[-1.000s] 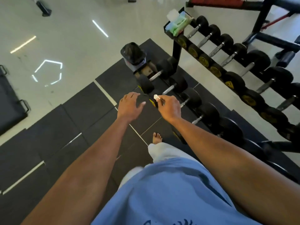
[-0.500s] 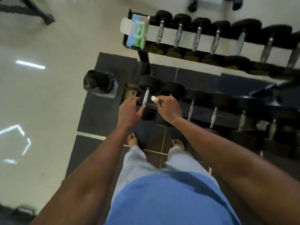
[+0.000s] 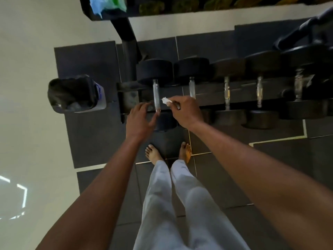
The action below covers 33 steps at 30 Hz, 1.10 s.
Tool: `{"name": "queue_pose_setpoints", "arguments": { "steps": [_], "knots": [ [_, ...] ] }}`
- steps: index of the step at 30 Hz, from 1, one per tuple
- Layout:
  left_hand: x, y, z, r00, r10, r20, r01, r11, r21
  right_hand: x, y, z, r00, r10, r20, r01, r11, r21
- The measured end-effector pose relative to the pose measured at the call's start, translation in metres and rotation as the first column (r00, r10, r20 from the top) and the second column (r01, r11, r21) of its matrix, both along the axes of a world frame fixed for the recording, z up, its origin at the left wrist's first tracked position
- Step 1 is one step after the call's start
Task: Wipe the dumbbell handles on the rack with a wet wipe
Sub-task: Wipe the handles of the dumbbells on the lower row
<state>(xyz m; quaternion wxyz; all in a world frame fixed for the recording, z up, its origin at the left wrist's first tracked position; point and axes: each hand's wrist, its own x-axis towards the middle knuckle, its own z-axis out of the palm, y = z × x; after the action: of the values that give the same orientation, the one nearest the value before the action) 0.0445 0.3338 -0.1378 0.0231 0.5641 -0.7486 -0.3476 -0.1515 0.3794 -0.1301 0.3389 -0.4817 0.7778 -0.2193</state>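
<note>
A low rack holds a row of black dumbbells with chrome handles. The leftmost dumbbell handle runs toward me. My right hand pinches a small crumpled white wet wipe just right of that handle, close to it; contact is unclear. My left hand hovers open on the handle's left, thumb near its near end. A green and blue wipe pack lies on the upper shelf at the top edge.
A small bin lined with a black bag stands on the floor left of the rack. The rack's upright post rises behind the leftmost dumbbell. Dark rubber mats cover the floor under the rack; my bare feet stand on them.
My view has swung to face the rack squarely and tilted down. Both hands have come in beside the leftmost lower dumbbell handle, the right still pinching the wipe.
</note>
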Motion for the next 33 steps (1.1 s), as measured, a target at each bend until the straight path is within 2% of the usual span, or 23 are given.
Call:
{"name": "queue_pose_setpoints", "arguments": {
  "steps": [5, 12, 20, 24, 27, 33],
  "knots": [
    [0.014, 0.022, -0.066, 0.989, 0.131, -0.075, -0.126, 0.990, 0.069, -0.008, -0.019, -0.073, 0.993, 0.120, -0.015, -0.120, 0.993, -0.004],
    [0.019, 0.039, -0.100, 0.947, 0.226, -0.228, -0.228, 0.974, 0.019, -0.012, -0.054, -0.122, 0.914, 0.403, 0.042, -0.405, 0.912, 0.072],
    [0.020, 0.044, -0.102, 0.922, 0.267, -0.279, -0.268, 0.963, 0.033, -0.018, -0.064, -0.129, 0.845, 0.534, 0.014, -0.531, 0.836, 0.135],
    [0.015, 0.053, -0.099, 0.867, 0.406, -0.289, -0.389, 0.914, 0.118, -0.014, -0.074, -0.121, 0.797, 0.601, -0.051, -0.587, 0.793, 0.163],
    [0.015, 0.060, -0.099, 0.789, 0.542, -0.288, -0.476, 0.837, 0.271, -0.008, -0.085, -0.115, 0.726, 0.680, -0.102, -0.659, 0.730, 0.181],
    [0.013, 0.062, -0.099, 0.770, 0.574, -0.278, -0.501, 0.814, 0.293, 0.013, -0.112, -0.104, 0.553, 0.818, -0.157, -0.768, 0.574, 0.285]
  ]
}}
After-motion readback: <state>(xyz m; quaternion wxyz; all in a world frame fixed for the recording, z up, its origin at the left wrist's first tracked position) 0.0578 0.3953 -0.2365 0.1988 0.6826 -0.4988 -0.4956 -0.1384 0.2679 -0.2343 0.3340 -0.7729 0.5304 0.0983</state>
